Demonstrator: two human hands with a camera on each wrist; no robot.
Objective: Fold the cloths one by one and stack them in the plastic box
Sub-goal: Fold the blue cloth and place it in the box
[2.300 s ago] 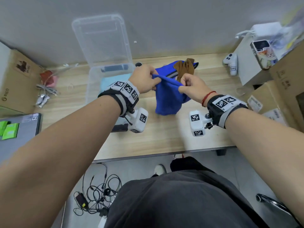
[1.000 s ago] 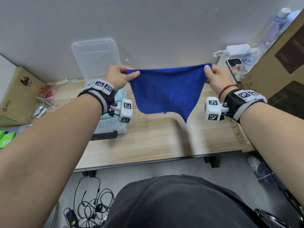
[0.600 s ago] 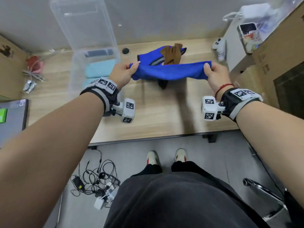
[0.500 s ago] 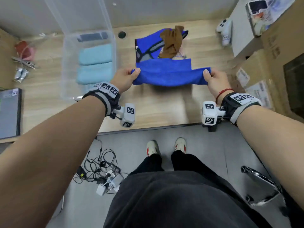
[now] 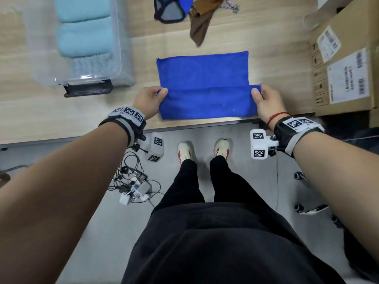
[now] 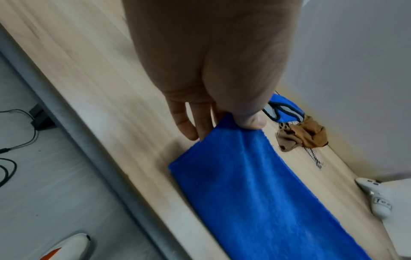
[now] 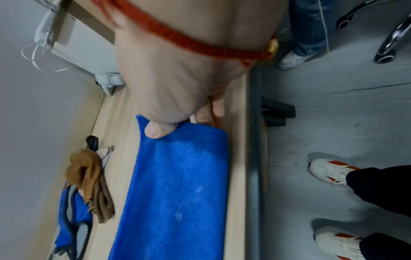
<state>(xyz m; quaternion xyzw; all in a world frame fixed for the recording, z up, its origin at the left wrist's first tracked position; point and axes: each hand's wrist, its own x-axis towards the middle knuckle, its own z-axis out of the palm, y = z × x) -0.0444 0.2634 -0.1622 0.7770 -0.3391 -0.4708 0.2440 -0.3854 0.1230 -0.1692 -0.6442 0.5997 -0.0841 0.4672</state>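
I pinched the blue cloth (image 5: 203,78) with my left hand (image 5: 148,102) and right hand (image 5: 266,101), halfway through folding; next I needed to lay its edge flat.

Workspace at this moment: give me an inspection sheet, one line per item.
Surface: wooden table, blue cloth lying on it, near part folded over.
Job's things: plastic box holding folded light-blue cloths; brown cloth and blue-grey cloth waiting at the far side.
Clutter: cardboard box, white controller.
Hands: left hand and right hand each pinch a corner of the fold.
Cables: tangle with power strip on the floor.
Surroundings: chair base.
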